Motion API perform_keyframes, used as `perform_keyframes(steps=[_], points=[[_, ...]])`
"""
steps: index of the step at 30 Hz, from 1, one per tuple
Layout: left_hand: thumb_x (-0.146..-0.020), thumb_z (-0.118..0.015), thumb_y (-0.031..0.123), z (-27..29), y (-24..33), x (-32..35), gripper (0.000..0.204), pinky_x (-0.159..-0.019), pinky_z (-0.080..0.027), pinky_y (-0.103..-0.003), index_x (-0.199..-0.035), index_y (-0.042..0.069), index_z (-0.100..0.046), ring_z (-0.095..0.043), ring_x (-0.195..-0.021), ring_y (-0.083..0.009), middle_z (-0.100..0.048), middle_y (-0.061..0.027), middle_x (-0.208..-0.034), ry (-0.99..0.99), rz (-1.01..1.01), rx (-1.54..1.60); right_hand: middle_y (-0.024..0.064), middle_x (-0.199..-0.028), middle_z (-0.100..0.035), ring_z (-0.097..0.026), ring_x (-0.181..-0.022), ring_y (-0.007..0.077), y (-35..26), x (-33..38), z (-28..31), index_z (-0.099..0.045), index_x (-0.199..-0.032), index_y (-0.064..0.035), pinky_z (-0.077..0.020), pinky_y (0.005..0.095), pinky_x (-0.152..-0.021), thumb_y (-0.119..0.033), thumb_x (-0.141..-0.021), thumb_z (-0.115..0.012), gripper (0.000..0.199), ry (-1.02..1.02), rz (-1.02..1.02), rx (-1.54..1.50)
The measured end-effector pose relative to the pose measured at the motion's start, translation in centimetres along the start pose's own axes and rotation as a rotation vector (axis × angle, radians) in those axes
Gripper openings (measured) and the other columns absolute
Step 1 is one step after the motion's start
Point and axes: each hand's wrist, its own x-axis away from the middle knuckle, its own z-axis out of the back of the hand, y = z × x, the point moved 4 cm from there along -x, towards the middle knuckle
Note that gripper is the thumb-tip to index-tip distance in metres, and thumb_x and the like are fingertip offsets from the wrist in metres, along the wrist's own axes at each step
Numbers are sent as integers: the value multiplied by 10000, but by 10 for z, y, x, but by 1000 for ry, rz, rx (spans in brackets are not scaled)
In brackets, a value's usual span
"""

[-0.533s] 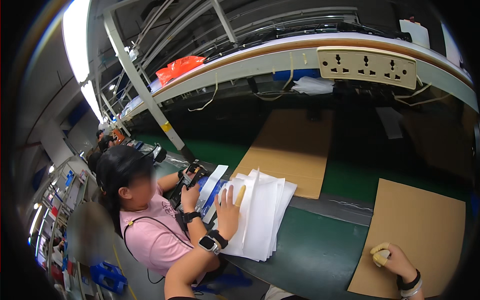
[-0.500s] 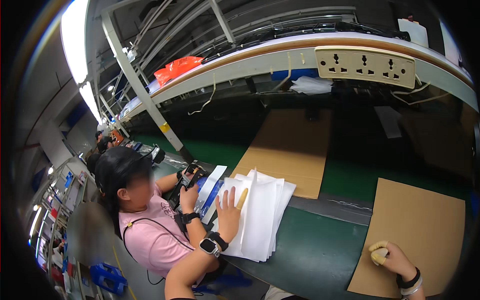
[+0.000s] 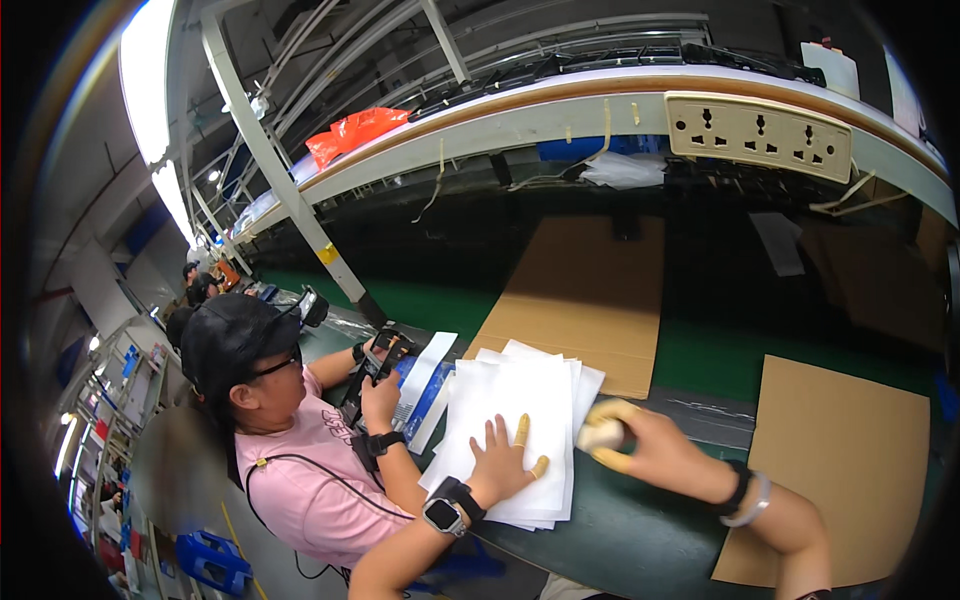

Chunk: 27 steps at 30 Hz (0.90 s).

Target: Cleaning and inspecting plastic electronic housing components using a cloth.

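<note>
My left hand [image 3: 497,466] lies flat with its fingers spread on a stack of white sheets [image 3: 535,388], which sits on the green work surface. Yellow finger cots cover some of its fingertips. Just right of the stack, my right hand [image 3: 665,455] is closed around a small whitish rounded object [image 3: 602,434]. Motion blurs that object, so its kind is unclear. Yellow covers also show on the right thumb and finger.
Brown cardboard sheets lie at the right [image 3: 840,450] and behind the stack [image 3: 580,300]. On my left, a person in a pink shirt [image 3: 295,495] handles a dark device [image 3: 385,355] beside blue-and-white packs [image 3: 425,385]. A power strip [image 3: 760,135] hangs from the shelf above.
My right hand has moved left from the right cardboard to beside the stack. The left hand has shifted right and pressed down; the raised top sheet now lies flat.
</note>
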Motion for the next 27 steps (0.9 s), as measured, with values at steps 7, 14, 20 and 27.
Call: perform_keyframes(steps=[7, 14, 20, 27], points=[[-762, -583, 467, 30, -25, -9, 958, -960, -322, -473, -1330, -141, -109, -340, -1223, -424, -303, -379, -1280, -170, 73, 363, 122, -915, -579, -539, -893, 291, 95, -83, -130, -532, -997, -33, -400, 398, -766, -125, -773, -565, 245, 184, 227, 546], [-785, -608, 258, 48, -58, 16, 800, -969, -355, -333, -1297, -180, -175, -423, -1184, -381, -363, -377, -1251, 46, 146, 617, 163, -1097, -509, -523, -977, 281, 83, -89, -139, -417, -1248, -58, -390, 363, -804, -147, -745, -609, 545, 125, 233, 608], [-762, -613, 209, 61, -25, 23, 738, -962, -356, -384, -1304, -117, -234, -403, -1151, -438, -369, -364, -1226, 191, -22, 666, 270, -1284, -363, -404, -1150, 403, 65, -84, -98, -277, -1354, -73, -344, 424, -973, -204, -739, -641, 727, -42, 37, 316], [-784, -596, 149, 101, 18, 55, 577, -1027, -257, -424, -1261, -57, -348, -312, -1205, -450, -343, -316, -1270, 366, -238, 618, 225, -1237, -439, -401, -1175, 350, -4, 54, 28, -404, -1275, -96, -335, 436, -970, -279, -818, -588, 526, -163, -65, 487]])
